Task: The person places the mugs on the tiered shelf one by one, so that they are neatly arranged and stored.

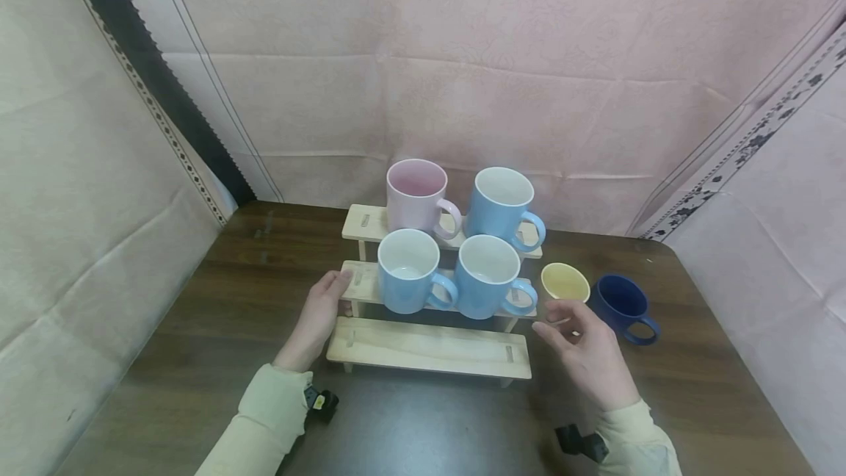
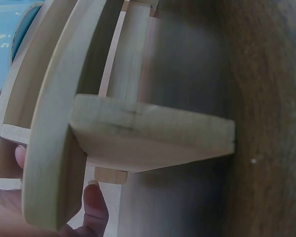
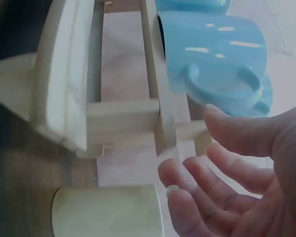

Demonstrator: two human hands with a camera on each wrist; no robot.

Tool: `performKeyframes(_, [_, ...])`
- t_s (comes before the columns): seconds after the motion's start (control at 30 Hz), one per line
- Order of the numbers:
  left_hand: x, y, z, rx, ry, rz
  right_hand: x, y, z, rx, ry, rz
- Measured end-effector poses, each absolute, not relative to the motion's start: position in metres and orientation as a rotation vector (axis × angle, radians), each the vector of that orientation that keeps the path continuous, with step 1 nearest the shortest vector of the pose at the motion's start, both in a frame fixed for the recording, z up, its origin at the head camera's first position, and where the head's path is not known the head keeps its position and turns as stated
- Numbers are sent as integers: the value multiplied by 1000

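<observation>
A three-step wooden rack (image 1: 429,347) stands on the table. My left hand (image 1: 324,307) grips the left end of its middle step, fingers and thumb showing around the wood in the left wrist view. On that step are two light blue mugs, the left one (image 1: 406,278) and the right one (image 1: 485,281), handles to the right. A pink mug (image 1: 413,200) and another light blue mug (image 1: 499,208) occupy the top step. My right hand (image 1: 588,351), fingers loosely bent around nothing, hovers by the right mug's handle (image 3: 227,91) and overlaps the yellow cup (image 1: 565,279).
Beside the yellow cup, a dark blue mug (image 1: 620,307) stands on the brown table (image 1: 264,329), its handle pointing right. The rack's lowest step is bare. Pale cloth (image 1: 502,94) hangs behind the table and along both sides.
</observation>
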State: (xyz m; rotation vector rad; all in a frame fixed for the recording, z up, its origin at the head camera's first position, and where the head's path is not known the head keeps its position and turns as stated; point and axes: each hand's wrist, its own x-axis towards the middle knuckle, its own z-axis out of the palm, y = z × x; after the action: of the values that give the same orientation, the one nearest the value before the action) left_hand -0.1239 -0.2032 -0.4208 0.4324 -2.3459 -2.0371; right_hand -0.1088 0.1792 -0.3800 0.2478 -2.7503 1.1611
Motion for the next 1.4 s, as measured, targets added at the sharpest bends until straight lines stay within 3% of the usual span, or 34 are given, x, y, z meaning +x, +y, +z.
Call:
performKeyframes(0.7, [-121, -204, -420, 431, -2393, -2016, -109, 207, -407, -141, -2615, 1062])
performKeyframes(1.4, [-121, -203, -417, 452, -2422, -2005, -115, 208, -418, -259, -2709, 1015])
